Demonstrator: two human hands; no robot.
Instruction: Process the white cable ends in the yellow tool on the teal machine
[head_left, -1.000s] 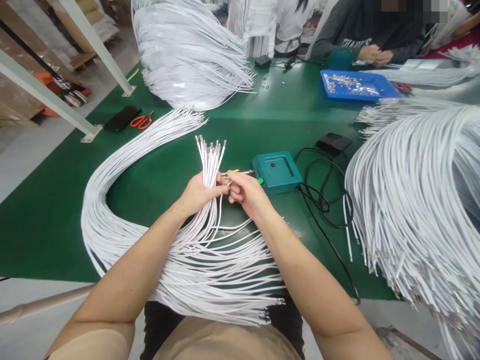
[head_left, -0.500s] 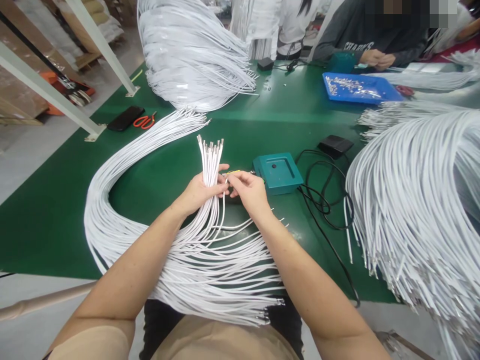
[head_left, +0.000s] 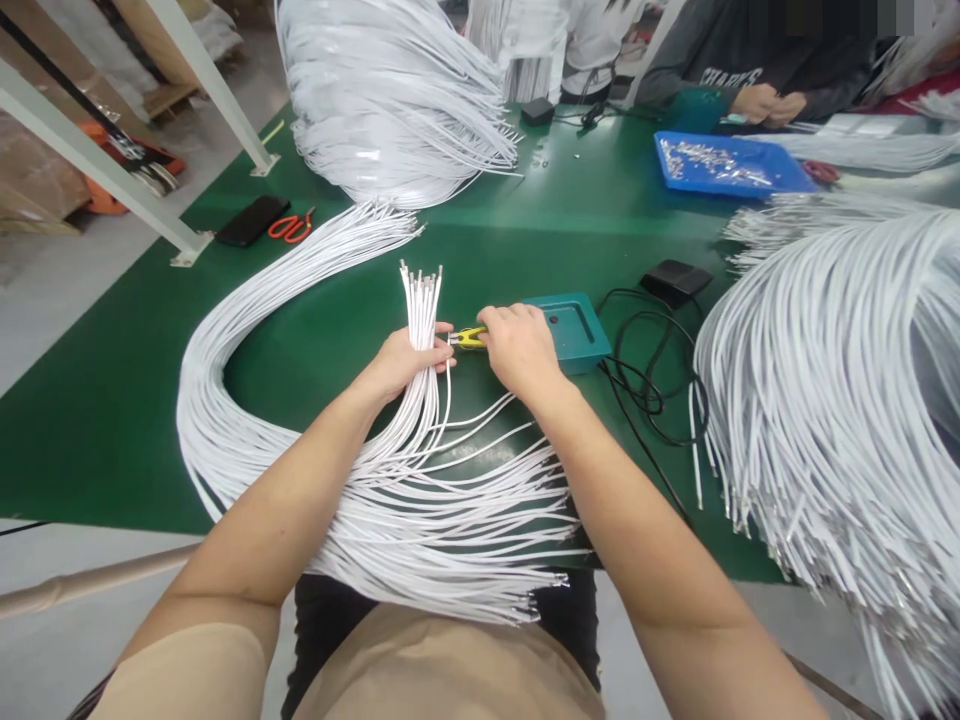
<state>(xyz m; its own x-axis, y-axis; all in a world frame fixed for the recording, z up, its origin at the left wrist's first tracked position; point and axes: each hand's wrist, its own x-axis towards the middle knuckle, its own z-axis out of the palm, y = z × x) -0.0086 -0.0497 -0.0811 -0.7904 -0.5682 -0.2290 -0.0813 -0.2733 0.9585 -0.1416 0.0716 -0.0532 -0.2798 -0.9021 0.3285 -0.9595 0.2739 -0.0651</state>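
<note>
My left hand [head_left: 412, 358] is closed around a bundle of white wires [head_left: 421, 310], whose metal-tipped ends stand up above the fingers. One single wire [head_left: 448, 378] is set apart at the thumb and fingertips. My right hand [head_left: 521, 345] grips a small yellow tool that looks like pliers [head_left: 471, 338]; its metal jaws are at the top of that single wire, and I cannot tell whether they have closed on it. Most of the tool is hidden under my palm. Behind the right hand lies a teal box [head_left: 577, 335]. More loose wires fan across the table edge below my hands.
A large coil of white wires [head_left: 382, 100] sits at the back, another pile [head_left: 810, 380] at the right. Black cable [head_left: 637, 385], a black pedal-like block [head_left: 675, 282], orange-handled scissors [head_left: 291, 228], a dark phone-like object [head_left: 253, 220] and a blue tray [head_left: 735, 180] lie around. A co-worker's hands [head_left: 769, 104] are beyond.
My right hand has moved away from the left fingertips, slightly right and up, and now holds the yellow tool with its jaws at the single wire. The left hand still holds the bundle.
</note>
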